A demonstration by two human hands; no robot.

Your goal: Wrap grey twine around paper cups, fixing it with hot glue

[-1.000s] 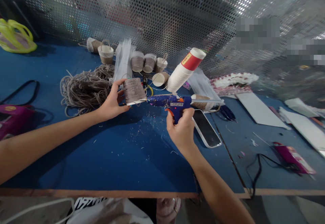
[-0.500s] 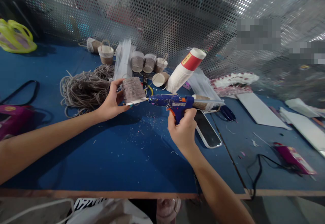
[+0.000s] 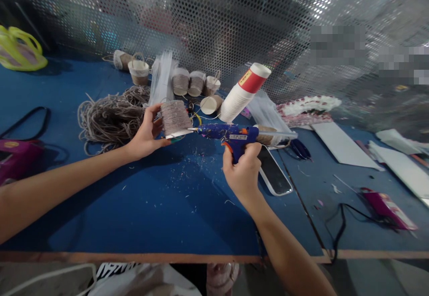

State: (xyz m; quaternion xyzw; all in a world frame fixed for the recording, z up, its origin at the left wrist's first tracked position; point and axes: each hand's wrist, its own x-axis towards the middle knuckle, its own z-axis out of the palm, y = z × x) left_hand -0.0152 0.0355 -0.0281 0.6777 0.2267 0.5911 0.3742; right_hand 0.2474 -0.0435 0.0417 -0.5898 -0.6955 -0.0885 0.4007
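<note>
Between the thumb and fingers of my left hand (image 3: 147, 133) is a paper cup (image 3: 175, 118) wrapped in grey-brown cord, its white rim facing down. My right hand (image 3: 243, 171) grips a blue glue gun (image 3: 231, 134) by its handle, with the index finger at the orange trigger. The gun's nozzle points left, at the cup's lower right side near the rim; whether it touches is too small to tell. A clear glue stick (image 3: 278, 133) protrudes from the gun's back. Left of the cup lies a tangled heap of grey-brown cord (image 3: 109, 119).
Several cord-wrapped cups (image 3: 181, 82) stand along the perforated metal screen (image 3: 214, 27). A leaning stack of white paper cups (image 3: 236, 101) is behind the gun. A phone (image 3: 275, 171) lies right of my right hand. Purple devices (image 3: 389, 209) with black straps lie at both sides.
The glue gun has shifted very slightly right, its nozzle drawing back a little along the cup. My left hand and the cup stay nearly still.
</note>
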